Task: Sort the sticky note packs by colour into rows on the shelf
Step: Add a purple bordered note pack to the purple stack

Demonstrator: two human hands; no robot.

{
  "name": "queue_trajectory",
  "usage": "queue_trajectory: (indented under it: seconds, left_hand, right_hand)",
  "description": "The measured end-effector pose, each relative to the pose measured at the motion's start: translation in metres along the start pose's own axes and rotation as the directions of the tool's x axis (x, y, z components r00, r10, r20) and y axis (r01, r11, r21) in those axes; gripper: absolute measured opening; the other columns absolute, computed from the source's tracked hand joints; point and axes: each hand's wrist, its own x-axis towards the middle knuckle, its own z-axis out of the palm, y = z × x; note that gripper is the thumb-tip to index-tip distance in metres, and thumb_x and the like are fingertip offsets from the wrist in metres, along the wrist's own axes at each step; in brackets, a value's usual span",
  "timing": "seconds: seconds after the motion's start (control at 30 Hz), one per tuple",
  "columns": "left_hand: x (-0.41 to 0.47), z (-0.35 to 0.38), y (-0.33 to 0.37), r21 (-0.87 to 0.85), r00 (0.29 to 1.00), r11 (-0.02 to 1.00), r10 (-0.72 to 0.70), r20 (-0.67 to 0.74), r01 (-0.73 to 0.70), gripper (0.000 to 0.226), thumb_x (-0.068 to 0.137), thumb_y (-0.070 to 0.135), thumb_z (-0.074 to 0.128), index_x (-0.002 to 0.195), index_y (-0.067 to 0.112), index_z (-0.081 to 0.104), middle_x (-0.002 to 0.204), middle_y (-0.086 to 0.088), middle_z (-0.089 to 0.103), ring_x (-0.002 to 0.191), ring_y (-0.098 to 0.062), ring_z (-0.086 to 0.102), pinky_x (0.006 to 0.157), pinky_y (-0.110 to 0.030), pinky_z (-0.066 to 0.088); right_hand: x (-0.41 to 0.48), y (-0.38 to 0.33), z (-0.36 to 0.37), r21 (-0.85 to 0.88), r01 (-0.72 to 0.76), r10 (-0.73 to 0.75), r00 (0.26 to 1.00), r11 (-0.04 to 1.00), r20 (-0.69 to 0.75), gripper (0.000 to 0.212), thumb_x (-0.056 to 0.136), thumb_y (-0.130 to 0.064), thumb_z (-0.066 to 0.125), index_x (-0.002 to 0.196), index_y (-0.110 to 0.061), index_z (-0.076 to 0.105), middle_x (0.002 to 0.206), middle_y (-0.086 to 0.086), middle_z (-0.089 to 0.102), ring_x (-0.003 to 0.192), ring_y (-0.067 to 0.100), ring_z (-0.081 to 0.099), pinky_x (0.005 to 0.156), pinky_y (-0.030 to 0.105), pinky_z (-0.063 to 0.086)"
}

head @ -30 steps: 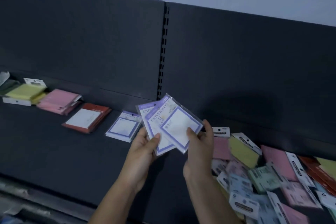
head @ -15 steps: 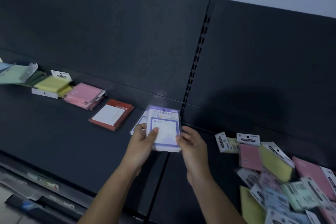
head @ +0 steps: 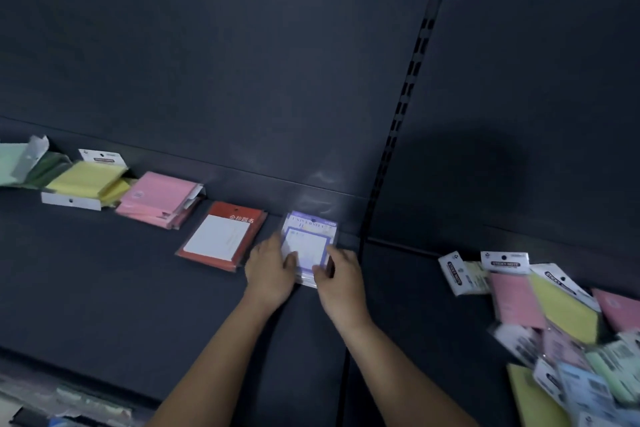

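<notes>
Purple-and-white sticky note packs (head: 309,242) lie stacked on the dark shelf (head: 104,288), to the right of a red pack (head: 223,240). My left hand (head: 271,271) holds the stack's left edge with the thumb on top. On the stack's right lower corner, my right hand (head: 337,279) pinches the packs. Further left sit a pink stack (head: 160,199), a yellow stack (head: 88,180) and green packs (head: 20,165). A mixed heap of unsorted packs (head: 561,333) lies at the right.
The shelf's dark back panel (head: 242,80) rises behind the row, with a slotted upright (head: 403,107) between two panels. A seam in the shelf runs just right of my hands. Blurred items lie below the shelf's front edge (head: 69,406) at the bottom left.
Both hands carried the purple packs leftward and down, squared them together and set them on the purple pack lying on the shelf. The camera view swung to the left.
</notes>
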Motion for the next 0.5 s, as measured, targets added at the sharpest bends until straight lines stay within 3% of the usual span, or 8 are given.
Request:
queue_trajectory:
  seconds: [0.17,0.3,0.4,0.5]
  left_hand:
    - [0.002,0.008,-0.008,0.005,0.997,0.998,0.066,-0.033,-0.066,0.035,0.092,0.014,0.048,0.126,0.005,0.047,0.124,-0.012,0.057,0.115,-0.034,0.048,0.094,-0.043,0.04]
    - [-0.004,0.007,0.001,-0.067,0.993,0.997,0.036,-0.116,-0.044,0.045,0.089,0.009,0.052,0.13,-0.003,0.038,0.128,-0.02,0.051,0.12,-0.039,0.044,0.097,-0.046,0.039]
    - [-0.022,0.009,0.028,-0.161,0.959,0.98,0.07,-0.276,-0.118,0.062,0.087,0.01,0.057,0.14,-0.004,0.027,0.141,-0.022,0.039,0.131,-0.037,0.035,0.109,-0.046,0.03]
    - [-0.048,0.028,0.069,-0.233,0.949,0.938,0.201,-0.242,-0.258,0.056,0.089,0.011,0.055,0.138,-0.001,0.031,0.137,-0.015,0.043,0.128,-0.03,0.038,0.108,-0.039,0.03]
  right_hand:
    - [-0.002,-0.002,0.001,-0.048,0.018,-0.015,0.998,0.999,0.057,0.046,0.094,-0.011,0.048,0.139,-0.005,0.039,0.137,0.009,0.035,0.125,0.019,0.039,0.103,0.015,0.024]
    - [-0.009,-0.002,-0.012,0.035,-0.003,-0.001,0.994,0.999,0.111,0.048,0.094,-0.008,0.045,0.141,-0.011,0.035,0.138,0.007,0.031,0.124,0.014,0.04,0.09,0.001,0.019]
    - [-0.023,0.003,-0.033,0.115,-0.013,0.005,0.997,0.993,0.076,0.047,0.094,-0.009,0.046,0.14,-0.019,0.037,0.135,0.0,0.035,0.121,0.012,0.044,0.096,0.009,0.03]
    - [-0.036,0.02,-0.061,0.091,-0.022,0.017,0.998,0.996,0.057,0.038,0.092,-0.011,0.048,0.128,-0.02,0.05,0.124,0.002,0.047,0.111,0.015,0.051,0.096,0.023,0.041]
